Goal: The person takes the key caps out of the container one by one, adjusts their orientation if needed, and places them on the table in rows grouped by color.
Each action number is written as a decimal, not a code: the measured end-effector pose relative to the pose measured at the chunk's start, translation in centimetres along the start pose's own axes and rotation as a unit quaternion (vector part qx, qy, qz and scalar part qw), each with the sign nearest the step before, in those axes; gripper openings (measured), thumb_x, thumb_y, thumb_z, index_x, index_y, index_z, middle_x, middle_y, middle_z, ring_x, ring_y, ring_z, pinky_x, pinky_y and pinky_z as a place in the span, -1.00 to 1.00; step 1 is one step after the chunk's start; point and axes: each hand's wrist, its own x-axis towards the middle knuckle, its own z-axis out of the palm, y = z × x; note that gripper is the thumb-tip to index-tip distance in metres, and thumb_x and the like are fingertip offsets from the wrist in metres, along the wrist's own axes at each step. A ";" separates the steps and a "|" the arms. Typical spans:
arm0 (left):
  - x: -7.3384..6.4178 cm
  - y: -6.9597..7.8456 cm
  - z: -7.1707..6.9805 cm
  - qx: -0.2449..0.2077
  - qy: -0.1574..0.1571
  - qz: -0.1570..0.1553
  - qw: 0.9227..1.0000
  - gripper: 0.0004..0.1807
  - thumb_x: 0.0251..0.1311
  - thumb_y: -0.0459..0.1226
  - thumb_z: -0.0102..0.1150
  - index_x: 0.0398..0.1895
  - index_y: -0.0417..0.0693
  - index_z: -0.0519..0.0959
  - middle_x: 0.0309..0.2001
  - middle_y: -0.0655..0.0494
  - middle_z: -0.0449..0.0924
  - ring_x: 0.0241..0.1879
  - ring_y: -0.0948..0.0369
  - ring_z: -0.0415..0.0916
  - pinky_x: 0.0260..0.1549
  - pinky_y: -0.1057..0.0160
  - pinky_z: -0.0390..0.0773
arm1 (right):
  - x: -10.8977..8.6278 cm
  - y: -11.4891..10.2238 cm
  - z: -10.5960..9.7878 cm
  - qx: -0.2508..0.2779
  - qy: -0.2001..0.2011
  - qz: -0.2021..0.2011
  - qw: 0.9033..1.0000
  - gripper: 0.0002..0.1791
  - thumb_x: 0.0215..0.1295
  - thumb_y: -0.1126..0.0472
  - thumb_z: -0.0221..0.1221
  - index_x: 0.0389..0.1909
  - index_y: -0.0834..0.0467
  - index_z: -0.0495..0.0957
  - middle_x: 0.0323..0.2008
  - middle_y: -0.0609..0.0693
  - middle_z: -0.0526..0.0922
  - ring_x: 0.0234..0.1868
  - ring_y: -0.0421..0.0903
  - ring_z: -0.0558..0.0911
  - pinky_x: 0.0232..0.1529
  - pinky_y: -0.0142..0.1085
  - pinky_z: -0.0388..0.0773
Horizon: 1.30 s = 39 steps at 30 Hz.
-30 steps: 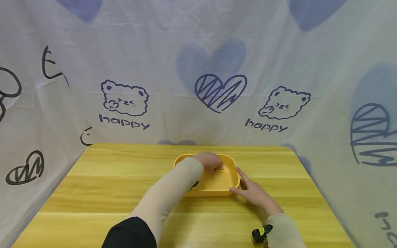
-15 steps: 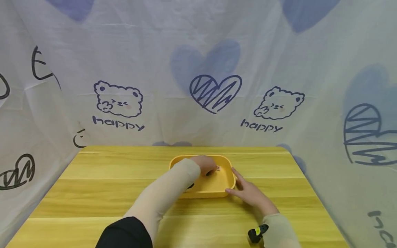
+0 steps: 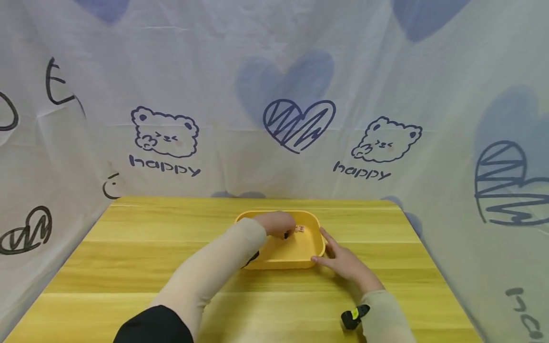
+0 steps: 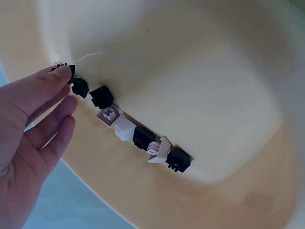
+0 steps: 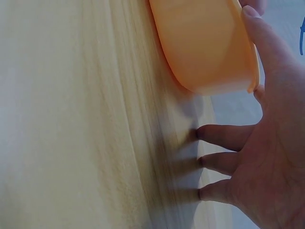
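Note:
A yellow plastic tray (image 3: 274, 265) stands on the table. My left hand (image 3: 276, 223) reaches into it, near the far wall. In the left wrist view, the thumb and index finger of that hand pinch a black keycap (image 4: 70, 70). Beside it, a row of black and pale pink keycaps runs along the tray wall, with a black keycap (image 4: 102, 97) close to my fingers and another black keycap (image 4: 178, 159) at the row's end. Spread round the tray's right end, my right hand (image 3: 347, 264) touches the rim with straight fingers; in the right wrist view several fingers stand apart from it.
The wooden table (image 3: 150, 267) extends around the tray. Behind it hangs a pale cloth (image 3: 240, 143) printed with hearts and bears. A black wrist camera (image 3: 352, 318) sits at my right sleeve.
My left hand has shifted slightly left inside the tray, and more of the pale keycaps shows beside it. The right hand stays at the tray's end. The head view has shifted a little.

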 end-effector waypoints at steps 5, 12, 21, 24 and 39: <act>-0.8 0.6 -0.6 -0.025 0.003 0.004 1.000 -0.50 0.27 -0.47 0.10 -0.75 0.06 0.20 -0.70 0.22 -0.05 -0.66 0.30 -0.12 -0.57 0.35 0.05 | 0.0 0.1 -0.3 -0.009 -0.002 0.001 1.000 0.04 0.21 -0.28 0.22 0.57 -0.17 -0.16 0.39 0.18 0.28 0.37 0.28 0.23 0.31 0.22 0.09; -2.1 1.5 -0.8 -0.059 0.034 -0.004 0.998 -0.68 0.25 -0.46 0.15 -0.67 -0.06 0.48 -0.66 0.24 0.20 -0.61 0.33 0.09 -0.53 0.39 0.18 | -0.1 0.1 -0.6 -0.015 -0.001 0.004 1.000 0.04 0.21 -0.28 0.22 0.57 -0.16 -0.16 0.38 0.25 0.26 0.36 0.32 0.24 0.29 0.24 0.11; -4.2 2.5 0.4 -0.053 0.099 -0.007 0.994 -0.75 0.20 -0.35 0.30 -0.04 -0.10 0.71 -0.16 0.11 0.66 -0.14 0.20 0.55 -0.08 0.31 0.51 | 0.1 0.2 -0.2 -0.016 0.003 0.008 1.000 0.04 0.22 -0.27 0.22 0.57 -0.17 -0.18 0.36 0.26 0.28 0.36 0.32 0.23 0.29 0.25 0.10; -4.9 2.9 0.9 -0.068 0.115 -0.019 0.991 -0.77 0.17 -0.33 0.35 -0.09 -0.10 0.72 -0.21 0.15 0.67 -0.23 0.25 0.56 -0.15 0.33 0.53 | 0.2 0.3 -0.1 -0.015 0.004 0.003 1.000 0.05 0.21 -0.29 0.21 0.57 -0.17 -0.17 0.36 0.26 0.29 0.36 0.32 0.23 0.29 0.25 0.09; -7.0 7.0 2.5 -0.108 0.244 -0.131 0.955 -0.84 0.08 -0.11 0.42 -0.26 0.13 0.77 -0.30 0.36 0.69 -0.35 0.38 0.56 -0.24 0.29 0.55 | 0.1 -0.1 0.1 -0.009 0.001 0.015 1.000 0.03 0.22 -0.26 0.22 0.56 -0.21 -0.17 0.37 0.24 0.29 0.37 0.31 0.23 0.29 0.26 0.10</act>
